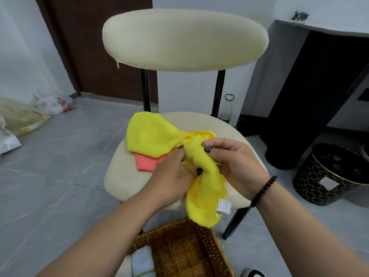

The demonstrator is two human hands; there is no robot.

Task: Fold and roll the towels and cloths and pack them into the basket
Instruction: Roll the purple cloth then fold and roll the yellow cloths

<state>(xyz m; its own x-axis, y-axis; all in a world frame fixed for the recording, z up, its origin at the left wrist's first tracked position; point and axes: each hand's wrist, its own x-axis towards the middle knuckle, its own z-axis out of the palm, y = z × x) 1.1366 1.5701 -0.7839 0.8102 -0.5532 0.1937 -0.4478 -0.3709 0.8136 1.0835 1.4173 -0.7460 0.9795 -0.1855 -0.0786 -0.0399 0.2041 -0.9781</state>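
Both hands pinch the yellow cloth point(159, 136) above the chair seat point(119, 176), left hand point(173, 176) and right hand point(235, 162) gathering its middle, probably to straighten it for folding; the basket point(211, 240) waits near.

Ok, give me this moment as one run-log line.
left hand: grips yellow cloth | right hand: pinches it | coral cloth: beneath, on chair seat | basket: one white roll inside
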